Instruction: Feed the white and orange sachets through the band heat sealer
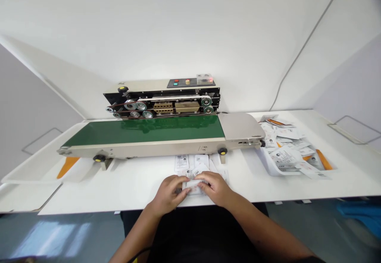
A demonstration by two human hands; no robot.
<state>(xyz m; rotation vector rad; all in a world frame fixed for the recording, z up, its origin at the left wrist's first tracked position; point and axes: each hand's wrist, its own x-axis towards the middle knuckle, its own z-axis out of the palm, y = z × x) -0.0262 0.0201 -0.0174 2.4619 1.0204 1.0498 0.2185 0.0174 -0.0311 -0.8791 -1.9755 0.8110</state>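
Observation:
Near the front edge of the white table (125,187), my left hand (168,193) and my right hand (216,187) meet on a small white printed packet (193,185). Both hands are closed around its ends, fingers curled over it. A few more white packets (190,163) lie flat just beyond my hands. Behind them stands a band sealing machine (166,100) with a long green conveyor belt (145,130) running left to right.
A heap of white and orange printed packets (290,149) lies at the right end of the belt. An orange piece (68,165) shows under the belt's left end. A grey cable (303,44) runs up the right wall. The table's front edge is close to my body.

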